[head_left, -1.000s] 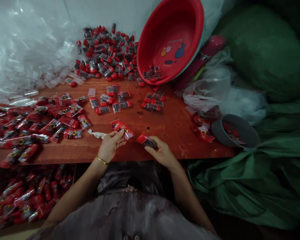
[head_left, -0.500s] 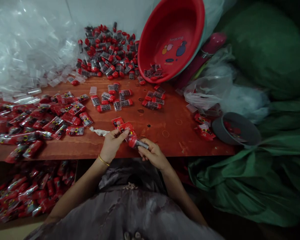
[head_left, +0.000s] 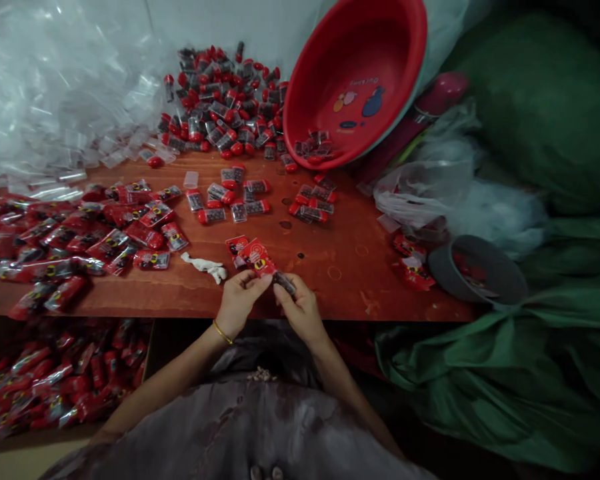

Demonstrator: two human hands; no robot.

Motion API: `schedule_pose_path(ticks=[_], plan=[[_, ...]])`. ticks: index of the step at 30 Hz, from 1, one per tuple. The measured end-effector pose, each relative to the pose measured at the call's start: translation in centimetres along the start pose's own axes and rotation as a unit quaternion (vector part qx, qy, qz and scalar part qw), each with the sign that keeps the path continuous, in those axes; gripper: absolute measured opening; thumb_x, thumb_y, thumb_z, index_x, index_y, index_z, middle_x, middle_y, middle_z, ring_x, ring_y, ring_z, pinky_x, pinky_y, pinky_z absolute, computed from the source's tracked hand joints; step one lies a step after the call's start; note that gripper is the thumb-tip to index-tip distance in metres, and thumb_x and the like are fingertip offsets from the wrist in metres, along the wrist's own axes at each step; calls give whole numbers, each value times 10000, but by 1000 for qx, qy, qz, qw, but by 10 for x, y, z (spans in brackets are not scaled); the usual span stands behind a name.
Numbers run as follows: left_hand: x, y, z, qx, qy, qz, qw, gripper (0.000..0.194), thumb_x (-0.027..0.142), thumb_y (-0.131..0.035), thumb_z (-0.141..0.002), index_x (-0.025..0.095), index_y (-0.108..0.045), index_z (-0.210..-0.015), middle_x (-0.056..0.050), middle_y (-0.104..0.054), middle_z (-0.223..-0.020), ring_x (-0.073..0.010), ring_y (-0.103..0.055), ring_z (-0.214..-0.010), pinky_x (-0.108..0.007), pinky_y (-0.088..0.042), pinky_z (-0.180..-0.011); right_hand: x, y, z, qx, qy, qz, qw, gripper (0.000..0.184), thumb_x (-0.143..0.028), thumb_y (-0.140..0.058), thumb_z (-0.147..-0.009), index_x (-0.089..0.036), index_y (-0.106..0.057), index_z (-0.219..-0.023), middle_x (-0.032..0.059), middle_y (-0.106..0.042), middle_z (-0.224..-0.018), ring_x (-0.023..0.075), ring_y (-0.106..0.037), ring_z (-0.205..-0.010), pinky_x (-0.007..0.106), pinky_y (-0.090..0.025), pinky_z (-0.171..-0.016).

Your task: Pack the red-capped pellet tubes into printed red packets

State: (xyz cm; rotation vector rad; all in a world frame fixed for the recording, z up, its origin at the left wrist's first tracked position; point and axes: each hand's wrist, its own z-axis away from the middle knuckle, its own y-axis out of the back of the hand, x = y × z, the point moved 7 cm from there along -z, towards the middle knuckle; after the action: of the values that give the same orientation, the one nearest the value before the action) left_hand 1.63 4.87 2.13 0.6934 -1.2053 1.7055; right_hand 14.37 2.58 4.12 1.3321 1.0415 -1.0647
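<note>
My left hand (head_left: 240,300), wearing a gold bangle, pinches the lower edge of a red printed card (head_left: 258,257). My right hand (head_left: 303,308) is closed around a small clear tube (head_left: 285,284) with dark contents. Tube and card meet between my fingertips, and the fingers hide the tube's cap end. Another red printed card (head_left: 237,245) lies on the table just behind the held one. Left of it is a crumpled white strip (head_left: 205,267). Farther back lie several loose red-capped tubes (head_left: 257,207).
Red packaged pieces (head_left: 110,243) cover the table's left side, with more in a box (head_left: 65,380) below. Behind are clear plastic sleeves (head_left: 70,87), a heap of tubes (head_left: 225,100) and a tilted red basin (head_left: 310,73). A grey bowl (head_left: 445,267) stands right, beside green cloth (head_left: 455,360).
My hands have come closer together, and the tube's red cap is now covered by my fingers. My left hand has moved right, uncovering more of the white strip. The view has shifted slightly.
</note>
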Motion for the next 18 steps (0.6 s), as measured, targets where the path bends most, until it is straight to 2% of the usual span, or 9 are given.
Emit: schedule_pose_path(ticks=[3,6,8,10,13,18], plan=[[-1,-3,-1,-1,-4,6,1000,378,431,-795,-576,112,-697,-753,-22,-687,-689,-114,-600,-630,-253,-480,-690,1,-9,-2,-50,-1,-15,999,212,-408,-535,-840,-201,-566,-870,-38,-508,-637,105,-468,-567,220,-394,-538],[-1,-9,-1,2,6,25,1000,411,447,-821,-508,106,-664,-675,-15,-656,-627,-98,-569,-566,-229,-458,-597,10,-13,-1,-38,-44,-61,996,232,-430,-542,-842,-208,-557,-908,-52,-501,-617,93,-444,-505,214,-386,-491],[-3,-17,-3,-27,40,41,998,439,481,-818,-485,112,-630,-628,-4,-616,-551,-85,-521,-466,-220,-415,-485,15,-14,0,-24,-71,-99,992,250,-442,-557,-838,-217,-545,-945,-56,-510,-633,87,-442,-484,207,-387,-466],[-4,-22,-6,-62,70,49,994,454,520,-791,-514,116,-609,-618,7,-567,-486,-78,-472,-387,-217,-361,-405,17,-16,1,-37,-84,-138,986,286,-453,-564,-836,-227,-533,-1008,-46,-546,-683,87,-467,-493,209,-408,-473],[2,-17,-9,-60,53,62,995,469,529,-776,-534,103,-609,-634,7,-554,-499,-57,-441,-372,-199,-325,-377,16,-16,1,-58,-82,-128,987,329,-456,-585,-823,-213,-544,-1041,-16,-607,-723,93,-509,-509,218,-438,-502],[0,-26,2,-104,65,48,991,515,564,-765,-517,121,-626,-740,23,-571,-530,-66,-441,-347,-207,-313,-354,13,-8,3,19,-47,-65,997,363,-514,-644,-749,-187,-589,-897,-28,-592,-599,101,-502,-472,213,-425,-467]])
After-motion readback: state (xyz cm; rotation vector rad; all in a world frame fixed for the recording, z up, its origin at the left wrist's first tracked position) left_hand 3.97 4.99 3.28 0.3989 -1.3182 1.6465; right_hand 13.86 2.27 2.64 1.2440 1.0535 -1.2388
